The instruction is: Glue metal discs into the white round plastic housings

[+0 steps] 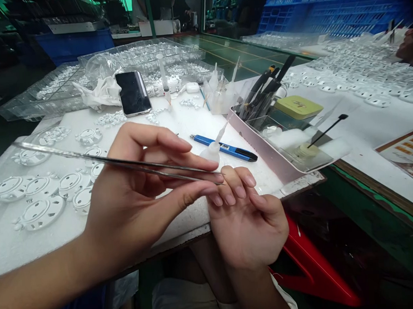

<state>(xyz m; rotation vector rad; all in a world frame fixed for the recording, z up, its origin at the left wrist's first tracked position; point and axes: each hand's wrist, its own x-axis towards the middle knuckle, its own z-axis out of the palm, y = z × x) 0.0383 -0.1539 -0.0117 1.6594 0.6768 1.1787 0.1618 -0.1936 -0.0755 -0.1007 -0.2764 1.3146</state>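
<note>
Metal tweezers (pixel 124 162) lie between the thumb and fingers of my left hand (pixel 139 190), their tips pointing right. Those tips meet the curled fingers of my right hand (pixel 247 217), which is turned palm up with its thumb bent in at the right side. Whether a small part sits at the tweezer tips or under the right fingers cannot be made out. Just behind the hands, a blue pen (pixel 227 149) rests on the white work surface (pixel 182 220), beside a small translucent bottle with a thin nozzle (pixel 212 150).
Round white parts (pixel 39 211) spread over the left of the table. Farther back are a phone (pixel 133 93), a crumpled white glove (pixel 101 91) and clear trays of small parts (pixel 64 81). A pink-edged organizer (pixel 268 151) with tools stands right. At the far right edge, another person's hand (pixel 410 47) shows.
</note>
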